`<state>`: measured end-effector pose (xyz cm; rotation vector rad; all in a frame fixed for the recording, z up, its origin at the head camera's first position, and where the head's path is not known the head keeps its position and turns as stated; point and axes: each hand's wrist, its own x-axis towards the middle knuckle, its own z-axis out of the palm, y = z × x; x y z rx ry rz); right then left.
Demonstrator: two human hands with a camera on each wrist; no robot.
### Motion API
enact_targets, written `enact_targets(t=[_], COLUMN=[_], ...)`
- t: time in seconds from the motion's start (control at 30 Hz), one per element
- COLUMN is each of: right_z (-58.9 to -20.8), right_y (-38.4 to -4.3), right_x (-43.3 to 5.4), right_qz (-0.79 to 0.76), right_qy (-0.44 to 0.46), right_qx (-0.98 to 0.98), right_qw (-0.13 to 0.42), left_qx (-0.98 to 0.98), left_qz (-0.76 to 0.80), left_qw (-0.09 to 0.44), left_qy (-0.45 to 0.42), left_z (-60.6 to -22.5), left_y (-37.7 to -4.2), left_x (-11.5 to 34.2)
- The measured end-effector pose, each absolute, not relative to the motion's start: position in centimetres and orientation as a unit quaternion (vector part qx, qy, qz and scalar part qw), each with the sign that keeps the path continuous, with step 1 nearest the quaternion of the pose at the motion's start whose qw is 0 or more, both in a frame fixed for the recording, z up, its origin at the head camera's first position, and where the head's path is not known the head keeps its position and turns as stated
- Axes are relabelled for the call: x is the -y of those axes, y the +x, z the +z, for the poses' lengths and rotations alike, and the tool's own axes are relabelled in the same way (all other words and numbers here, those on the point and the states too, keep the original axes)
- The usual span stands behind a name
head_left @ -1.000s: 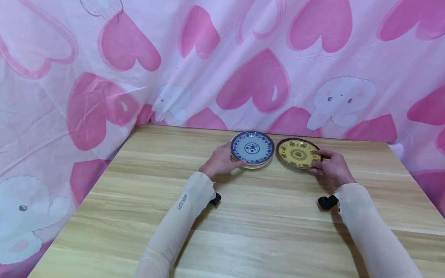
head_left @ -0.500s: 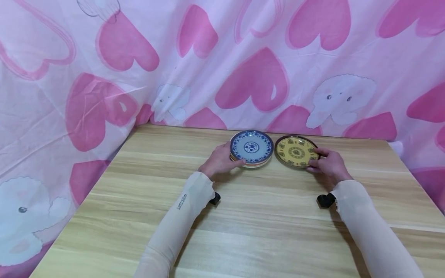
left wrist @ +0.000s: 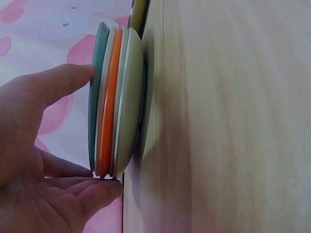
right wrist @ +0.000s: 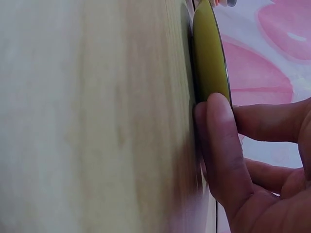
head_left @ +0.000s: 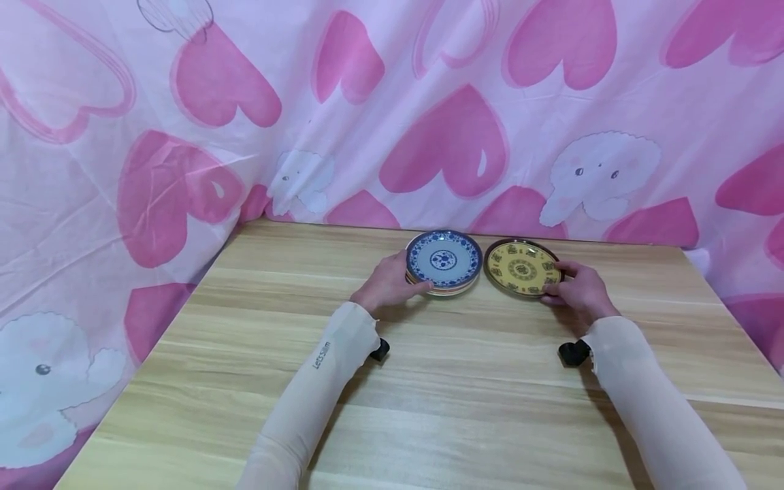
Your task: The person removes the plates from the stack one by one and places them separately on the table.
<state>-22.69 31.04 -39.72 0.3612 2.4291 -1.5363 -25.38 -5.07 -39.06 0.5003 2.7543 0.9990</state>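
A stack of several small plates (head_left: 456,292) stands near the table's far edge, topped by a blue-and-white patterned plate (head_left: 444,259). Edge-on in the left wrist view, the stack shows an orange plate (left wrist: 111,107) among paler ones. My left hand (head_left: 387,280) holds the stack at its left side, thumb on the top rim and fingers along the edge. Just right of it lies a yellow plate (head_left: 522,267) with a dark rim. My right hand (head_left: 582,291) pinches its right rim, one finger (right wrist: 221,114) at the underside. Some fingers are hidden.
Both plate groups stand on a wood-grain table (head_left: 453,408), close to its back edge. Behind and to the left hangs a pink curtain (head_left: 447,143) with hearts. Black wrist devices (head_left: 574,354) show at both cuffs.
Over the first half second my right hand and the yellow plate shift slightly left and away, nearer the stack. My left hand keeps its place on the stack. Since then, everything looks still.
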Motion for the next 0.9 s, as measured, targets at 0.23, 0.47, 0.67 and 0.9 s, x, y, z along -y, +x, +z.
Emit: enact_targets(t=[0.23,0.47,0.67,0.9], right_z=[-39.97,-39.86,-39.57,-39.42], right_y=[-22.83,-22.84,-22.97,-23.08], right_x=[-31.1,-31.1,-31.06,-31.25], right_qz=[-0.534,-0.516,-0.509,-0.493], right_qy=[0.124,0.115,0.105,0.103], right_qx=[-0.829,-0.841,-0.846,-0.855], right_qw=[0.114,0.111,0.119,0.124], left_qx=[-0.926,-0.924,-0.923,-0.922], left_qz=[0.33,0.336,0.337,0.337], left_qw=[0.087,0.085,0.083,0.084], left_qy=[0.162,0.164,0.166,0.17], left_z=[-39.09,-39.11,-39.14,-38.99], left_y=[-25.45,-25.44,-25.38,-25.27], left_x=[5.05,5.09,5.1,5.04])
